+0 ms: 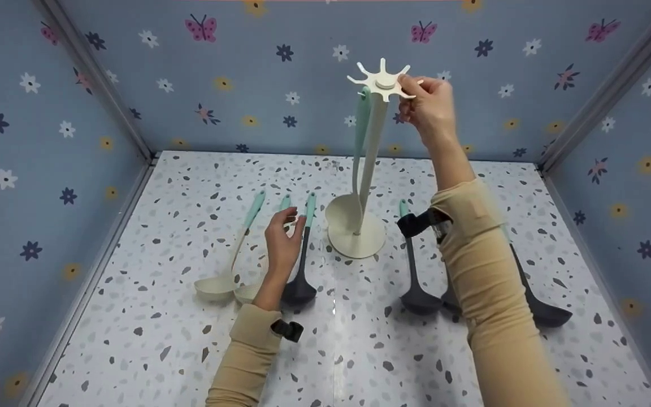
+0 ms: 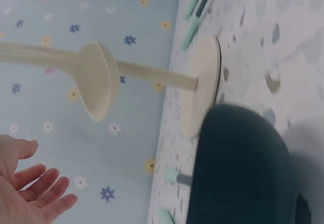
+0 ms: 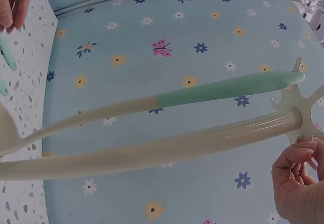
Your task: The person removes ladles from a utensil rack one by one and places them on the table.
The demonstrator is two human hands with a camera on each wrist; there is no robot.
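A cream utensil stand (image 1: 375, 147) rises from a round base, with a ring of hooks (image 1: 385, 83) at its top. My right hand (image 1: 433, 110) pinches one of those hooks between thumb and fingers, as the right wrist view also shows. From another hook hangs a cream ladle (image 1: 343, 210) by its mint handle (image 3: 228, 89), its bowl low beside the pole. To the left of the stand, my left hand (image 1: 284, 243) holds nothing, fingers loosely bent above a dark ladle (image 1: 299, 291) and a cream ladle (image 1: 246, 292) that it partly covers.
Another cream ladle (image 1: 215, 287) lies farther left on the speckled table (image 1: 150, 345). Right of the stand lie a dark ladle (image 1: 420, 301) and a dark utensil (image 1: 548, 314), with one more partly hidden by my right sleeve (image 1: 481, 271). Flowered walls (image 1: 303, 73) enclose the back and sides.
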